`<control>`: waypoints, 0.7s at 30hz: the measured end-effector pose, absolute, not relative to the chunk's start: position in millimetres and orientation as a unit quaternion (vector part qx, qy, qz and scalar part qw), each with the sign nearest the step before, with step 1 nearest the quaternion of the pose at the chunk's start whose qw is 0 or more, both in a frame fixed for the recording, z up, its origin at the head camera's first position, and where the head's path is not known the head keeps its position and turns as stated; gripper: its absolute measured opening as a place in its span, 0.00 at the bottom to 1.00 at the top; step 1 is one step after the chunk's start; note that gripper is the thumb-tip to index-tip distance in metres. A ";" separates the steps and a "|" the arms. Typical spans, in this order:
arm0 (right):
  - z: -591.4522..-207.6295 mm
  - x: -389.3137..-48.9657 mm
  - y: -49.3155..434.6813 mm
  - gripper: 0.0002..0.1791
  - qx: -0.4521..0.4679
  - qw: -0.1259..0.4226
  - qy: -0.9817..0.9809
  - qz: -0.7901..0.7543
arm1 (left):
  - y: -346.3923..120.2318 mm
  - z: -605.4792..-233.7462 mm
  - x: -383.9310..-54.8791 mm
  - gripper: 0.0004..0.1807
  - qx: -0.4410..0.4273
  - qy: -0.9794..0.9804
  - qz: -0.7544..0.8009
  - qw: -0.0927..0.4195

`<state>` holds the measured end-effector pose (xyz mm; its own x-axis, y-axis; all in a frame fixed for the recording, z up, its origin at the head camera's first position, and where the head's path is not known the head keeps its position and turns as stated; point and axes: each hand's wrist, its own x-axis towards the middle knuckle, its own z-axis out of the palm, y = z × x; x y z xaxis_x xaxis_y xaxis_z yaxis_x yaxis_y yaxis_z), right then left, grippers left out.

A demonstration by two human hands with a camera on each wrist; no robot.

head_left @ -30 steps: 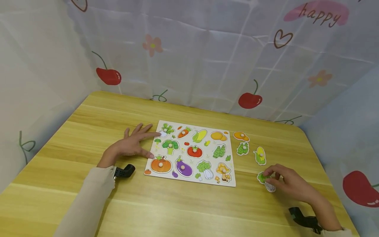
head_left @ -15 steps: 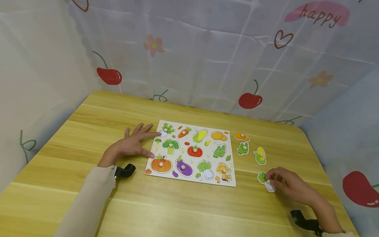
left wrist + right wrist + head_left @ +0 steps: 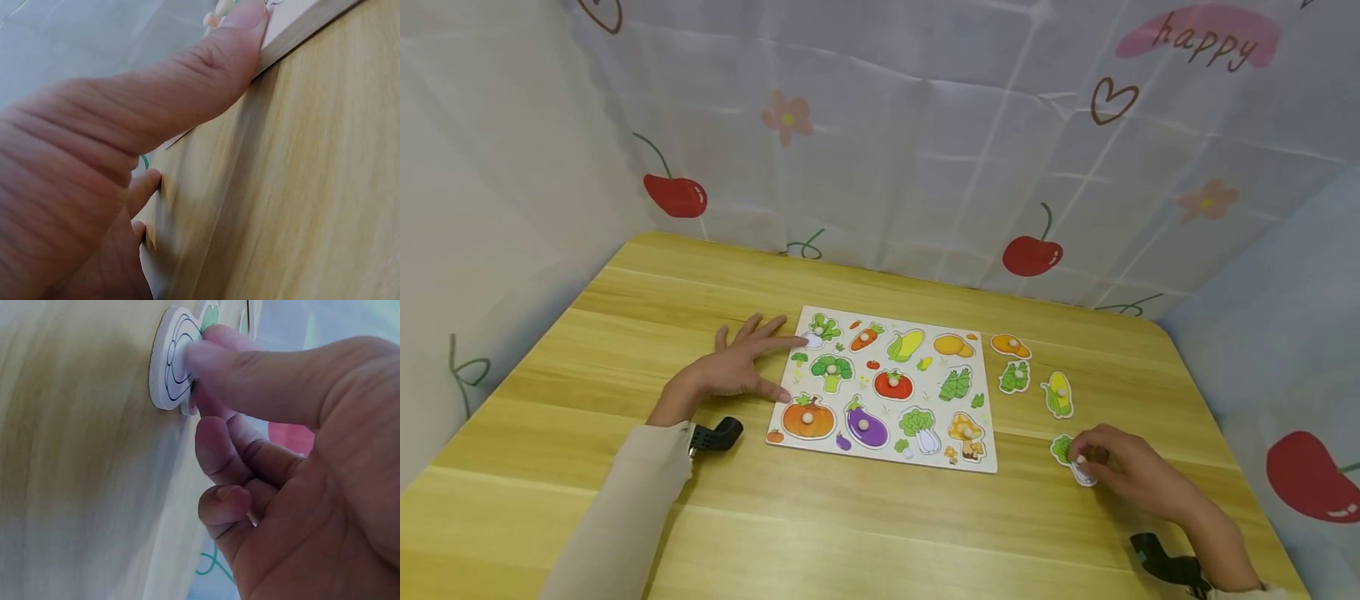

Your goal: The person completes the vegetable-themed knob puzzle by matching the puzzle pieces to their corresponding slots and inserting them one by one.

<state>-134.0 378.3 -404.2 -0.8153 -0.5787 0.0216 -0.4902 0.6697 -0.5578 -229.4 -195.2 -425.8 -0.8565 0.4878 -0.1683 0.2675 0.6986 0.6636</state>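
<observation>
A white puzzle board [image 3: 880,462] printed with vegetables lies on the wooden table. My left hand [image 3: 730,362] is spread at its left edge, index finger and thumb resting on the board; the left wrist view shows the thumb [image 3: 206,69] over the board's edge. To the right of the board, thumb and index finger of my right hand [image 3: 1131,467] pinch the small knob of a bok choy puzzle piece [image 3: 1062,448]. The piece's rounded white end [image 3: 167,369] shows in the right wrist view, close to the table, with the other fingers curled below.
Three loose pieces lie right of the board: a potato piece [image 3: 1011,345], a bamboo shoot piece [image 3: 1014,377] and a corn piece [image 3: 1058,395]. Knobbed pieces such as the tomato [image 3: 887,390] and eggplant [image 3: 874,433] sit in the board. A printed curtain [image 3: 880,167] hangs behind the table.
My right thumb and fingertips have shifted from over the bok choy piece's leaves down to its knob. The piece has hardly moved, and my left hand stays on the board.
</observation>
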 end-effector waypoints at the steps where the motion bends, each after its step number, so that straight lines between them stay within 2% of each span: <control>1: -404.2 -134.1 377.9 0.14 -0.290 0.081 0.911 -0.281 | -195.1 -425.9 -229.4 0.49 0.208 0.906 0.328 0.168; 21: -403.2 -136.9 366.2 0.17 -0.251 0.056 0.937 -0.234 | -195.4 -426.4 -230.7 0.49 0.207 0.907 0.324 0.170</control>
